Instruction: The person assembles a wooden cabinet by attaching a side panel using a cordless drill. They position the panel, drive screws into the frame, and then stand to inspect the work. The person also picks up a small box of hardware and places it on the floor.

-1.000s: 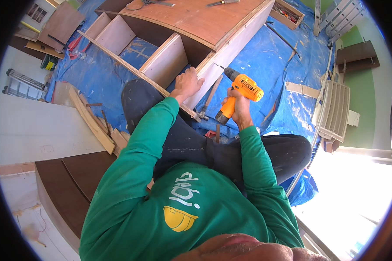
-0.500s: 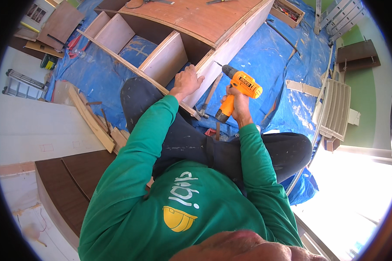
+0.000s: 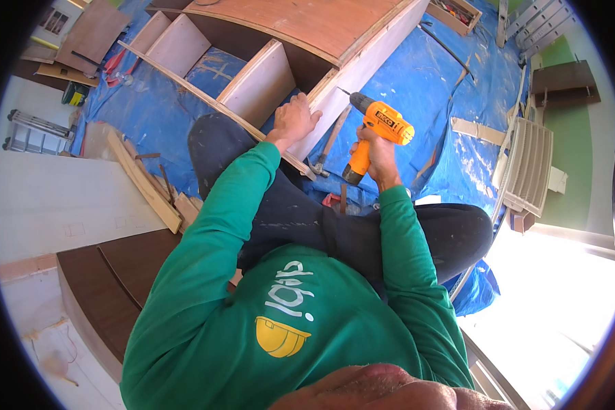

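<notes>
My left hand [image 3: 294,123] grips the near end of a wooden cabinet [image 3: 362,72] lying on its back or side, its fingers over the board's edge and its thumb apart. In my right hand [image 3: 379,160] is an orange and black cordless drill [image 3: 389,124], held by its handle. A thin bit [image 3: 343,90] sticks out of the chuck and points at the cabinet's pale side panel; I cannot tell whether its tip touches. Below the panel, between my hands, a hammer [image 3: 321,167] lies on the blue tarp.
Blue tarp [image 3: 396,85] covers the floor under the cabinet and my crossed legs. Loose wood strips [image 3: 143,181] lie at left, near a brown panel [image 3: 126,263]. A wooden toolbox [image 3: 454,15] stands at the far right, near a ladder [image 3: 539,27]. A slatted cream panel [image 3: 529,164] leans at right.
The drill and my right hand have shifted slightly away from me, along with a small shift of the whole view. My left hand stays on the cabinet.
</notes>
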Motion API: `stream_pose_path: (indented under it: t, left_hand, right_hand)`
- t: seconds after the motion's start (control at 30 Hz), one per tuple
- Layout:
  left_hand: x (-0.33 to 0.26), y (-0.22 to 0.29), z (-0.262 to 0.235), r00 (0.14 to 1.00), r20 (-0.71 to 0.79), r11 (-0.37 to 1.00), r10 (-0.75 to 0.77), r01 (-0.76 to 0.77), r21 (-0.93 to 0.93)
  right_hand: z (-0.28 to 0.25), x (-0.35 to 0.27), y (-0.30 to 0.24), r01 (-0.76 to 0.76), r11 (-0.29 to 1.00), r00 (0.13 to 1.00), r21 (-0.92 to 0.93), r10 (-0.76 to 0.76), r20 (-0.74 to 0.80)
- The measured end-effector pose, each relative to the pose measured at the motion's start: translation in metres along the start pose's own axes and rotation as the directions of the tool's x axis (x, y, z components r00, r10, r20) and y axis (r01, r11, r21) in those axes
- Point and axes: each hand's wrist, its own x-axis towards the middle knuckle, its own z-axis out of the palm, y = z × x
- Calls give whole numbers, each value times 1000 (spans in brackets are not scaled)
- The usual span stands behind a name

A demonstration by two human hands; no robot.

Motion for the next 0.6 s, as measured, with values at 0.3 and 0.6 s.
stream_pose_path:
  t: [0.3,0.6]
  left_hand:
    - [3,4,-4,1000,-16,1000,7,-7,23]
    - [4,0,2,1000,-11,998,6,-5,70]
  right_hand:
    - [-7,10,5,-97,983,995,157,97,9]
    - [-7,11,6,-124,971,992,204,126,1]
